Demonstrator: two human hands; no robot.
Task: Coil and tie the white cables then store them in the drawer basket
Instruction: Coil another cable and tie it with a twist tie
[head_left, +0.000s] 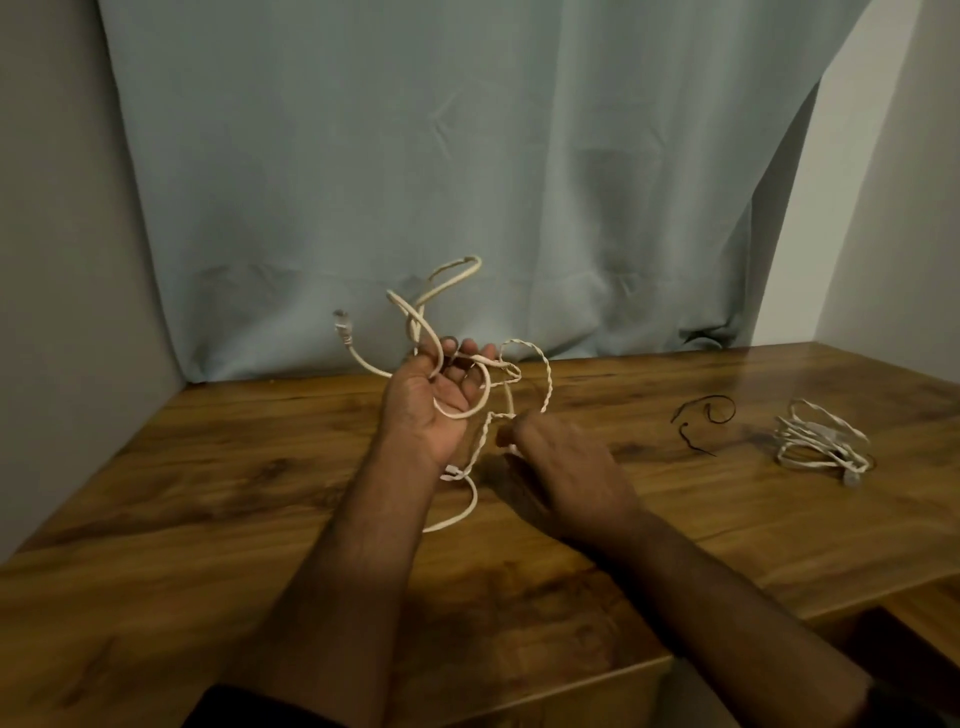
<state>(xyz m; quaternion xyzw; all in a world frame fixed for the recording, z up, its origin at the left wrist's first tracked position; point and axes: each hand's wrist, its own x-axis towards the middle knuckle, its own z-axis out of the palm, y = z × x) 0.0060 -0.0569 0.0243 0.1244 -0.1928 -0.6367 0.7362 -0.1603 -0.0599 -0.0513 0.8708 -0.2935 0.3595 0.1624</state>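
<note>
My left hand (434, 400) is raised above the wooden table (208, 467), palm toward me, its fingers curled round loose loops of a white cable (452, 275). The cable's plug end (343, 327) hangs out to the left, and a twisted stretch drops down to the table. My right hand (561, 467) is just below and to the right, back of the hand up, pinching the twisted part of the same cable near its thumb. A second white cable (821, 441) lies bundled on the table at the right.
Thin black ties (706, 415) lie on the table between my hands and the bundled cable. A pale blue cloth (467, 156) hangs behind the table. A dark drawer opening (904, 654) shows at the lower right, below the table edge.
</note>
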